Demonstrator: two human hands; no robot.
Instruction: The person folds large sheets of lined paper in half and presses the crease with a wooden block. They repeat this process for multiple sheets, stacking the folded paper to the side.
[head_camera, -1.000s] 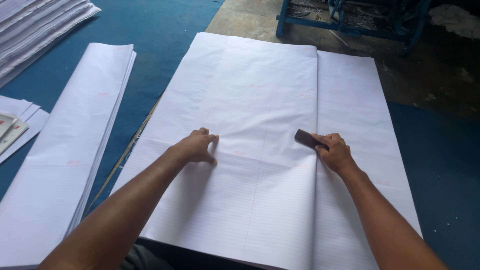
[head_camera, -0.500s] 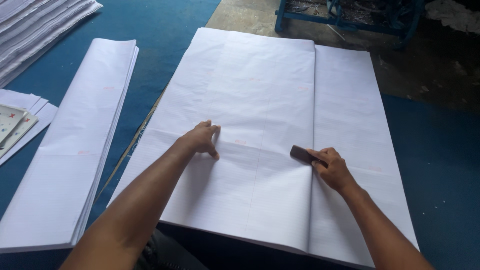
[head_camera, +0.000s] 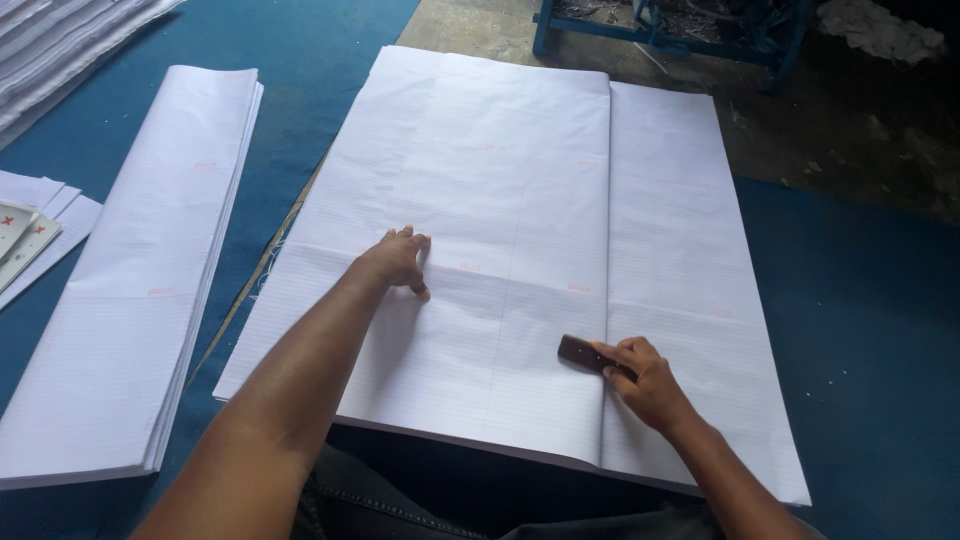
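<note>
Left hand (head_camera: 398, 262) lies palm down, fingers together and pointing forward, forearm stretched out bare; right hand (head_camera: 640, 368) sits lower and nearer the body, fingers curled closed in a grip, wrist bent inward.

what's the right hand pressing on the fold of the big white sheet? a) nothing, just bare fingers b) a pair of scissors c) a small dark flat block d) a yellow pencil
c: the right hand holds a small dark flat block against the vertical fold of the large white ruled paper sheet, while the left hand lies flat on the sheet.
</note>
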